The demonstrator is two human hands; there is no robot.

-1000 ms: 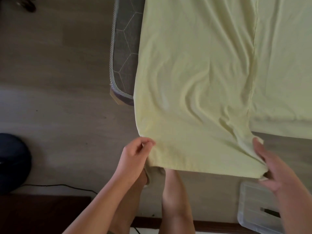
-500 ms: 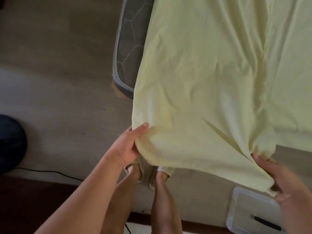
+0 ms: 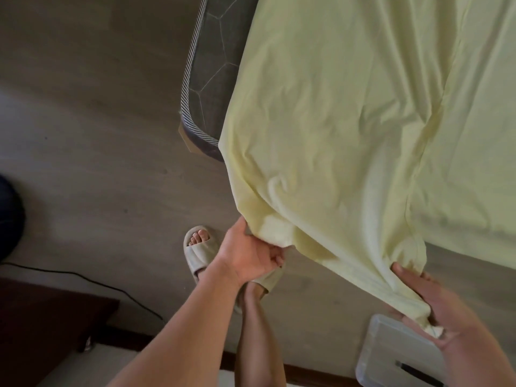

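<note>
We're holding the sheet [image 3: 349, 135] by its near edge w/ both hands.
L hand [image 3: 251, 255] is clenching the left corner, R hand [image 3: 435, 311] is grasping the bunched right corner; the rest is lying spread over the mattress [image 3: 212, 79], ahead of both grips.

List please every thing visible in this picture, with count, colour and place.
sheet: one, pale yellow, over the mattress, near edge lifted
mattress: one, grey, upper middle, corner bare
plastic box: one, clear, floor, bottom right
cable: one, black, floor, left
round object: one, dark, left edge
furniture: one, dark brown, bottom left
slippers: two, beige, worn, bottom centre
left hand: one, grips the sheet's near edge
right hand: one, holds the sheet's corner
</note>
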